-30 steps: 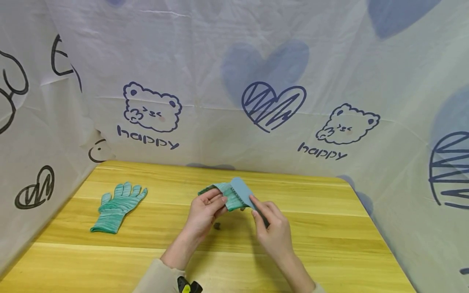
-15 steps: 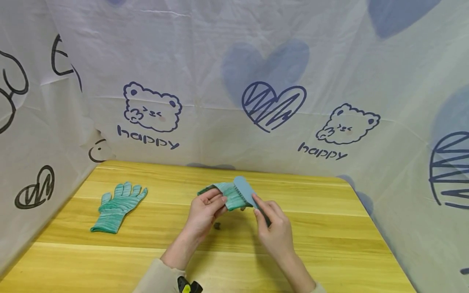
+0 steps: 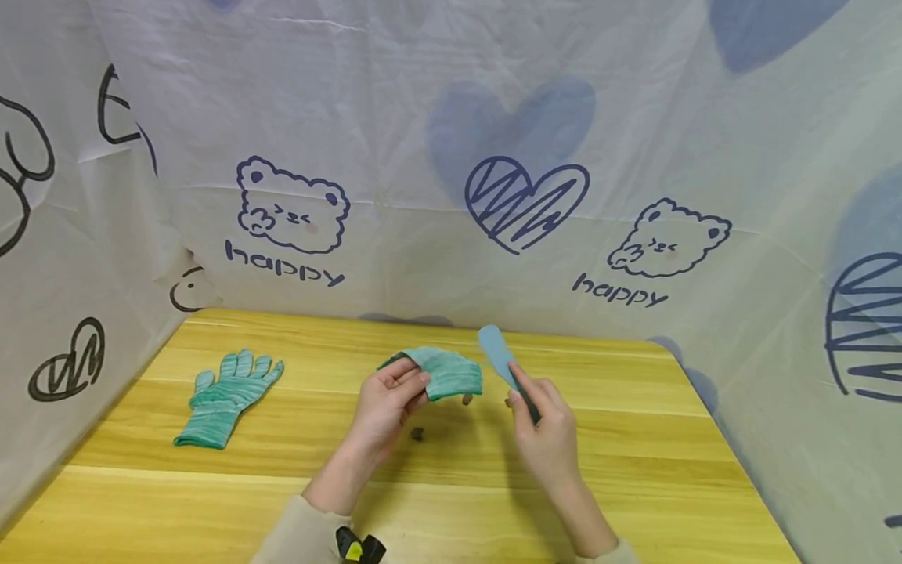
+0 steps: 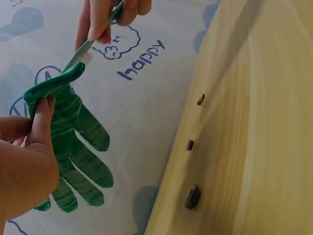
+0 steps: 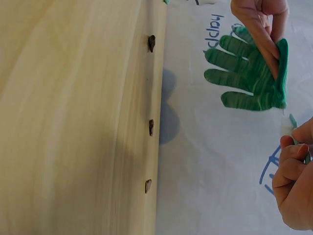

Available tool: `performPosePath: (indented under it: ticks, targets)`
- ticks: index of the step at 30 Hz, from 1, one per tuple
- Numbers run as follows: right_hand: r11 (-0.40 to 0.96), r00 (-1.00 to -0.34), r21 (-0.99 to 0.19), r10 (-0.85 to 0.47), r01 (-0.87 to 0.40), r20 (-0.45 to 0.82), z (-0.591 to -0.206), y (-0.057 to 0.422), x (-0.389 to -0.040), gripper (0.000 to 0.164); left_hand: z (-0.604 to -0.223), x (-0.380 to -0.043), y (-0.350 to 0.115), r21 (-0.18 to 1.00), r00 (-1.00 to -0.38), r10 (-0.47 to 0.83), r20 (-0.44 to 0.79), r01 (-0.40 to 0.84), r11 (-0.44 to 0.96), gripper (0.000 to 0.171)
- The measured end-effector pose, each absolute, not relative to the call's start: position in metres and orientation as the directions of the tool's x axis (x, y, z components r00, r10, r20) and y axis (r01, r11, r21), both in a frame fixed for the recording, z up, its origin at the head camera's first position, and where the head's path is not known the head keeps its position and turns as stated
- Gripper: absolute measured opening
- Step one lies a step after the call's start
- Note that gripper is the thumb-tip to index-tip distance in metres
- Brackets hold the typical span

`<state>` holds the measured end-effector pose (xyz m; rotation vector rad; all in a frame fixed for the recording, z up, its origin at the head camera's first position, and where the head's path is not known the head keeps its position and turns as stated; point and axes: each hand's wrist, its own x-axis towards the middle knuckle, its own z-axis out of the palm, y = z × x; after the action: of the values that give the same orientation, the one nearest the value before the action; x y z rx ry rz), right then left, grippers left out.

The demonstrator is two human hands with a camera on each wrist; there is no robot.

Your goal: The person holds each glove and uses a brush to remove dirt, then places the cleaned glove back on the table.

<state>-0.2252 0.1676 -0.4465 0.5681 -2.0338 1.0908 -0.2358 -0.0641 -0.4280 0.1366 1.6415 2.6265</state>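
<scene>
My left hand (image 3: 387, 403) pinches a green striped knit glove (image 3: 451, 374) by its cuff, above the middle of the table. In both wrist views this glove's fingers hang away from the hand. My right hand (image 3: 548, 427) grips the dark handle of a blue brush (image 3: 496, 351), just right of the glove. A gap separates brush and glove in the head view. Pale bristles (image 4: 84, 58) show in the left wrist view, partly behind the cuff. A matching glove (image 3: 221, 407) lies flat on the table's left side, fingers towards the back.
On the wooden table (image 3: 317, 501) under the hands lie small dark lumps, one of them (image 3: 417, 433) below the left hand. The left wrist view shows three, including a larger lump (image 4: 192, 198). A printed white cloth (image 3: 395, 141) hangs behind the table and at its sides.
The brush has come off the held glove and moved right with my right hand, now upright beside it. The left hand has shifted slightly left. The glove on the table stays put.
</scene>
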Motion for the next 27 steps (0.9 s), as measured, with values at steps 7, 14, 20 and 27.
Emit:
performPosePath:
  ticks: [7,14,20,27]
  targets:
    - [0.536,-0.677,-0.573,0.005,-0.619,0.736,-0.447,0.185,-0.231,0.043,-0.428,-0.243,-0.092,0.939,-0.993,0.112,0.031,-0.010,-0.344,0.050]
    - [0.631,-0.848,-0.651,-0.022,-0.422,0.529,-0.454,0.218,-0.233,0.041,-0.436,-0.256,-0.136,0.984,-0.984,0.180,0.010,-0.023,-0.179,0.061]
    - [0.746,-0.955,-0.622,-0.063,-0.239,0.291,-0.460,0.250,-0.235,0.044,-0.447,-0.267,-0.174,0.993,-0.964,0.265,0.026,-0.005,-0.117,0.064]
    - [0.819,-0.978,-0.541,-0.116,-0.194,0.175,-0.467,0.278,-0.239,0.044,-0.457,-0.272,-0.200,0.998,-0.946,0.320,-0.042,-0.052,-0.021,0.057]
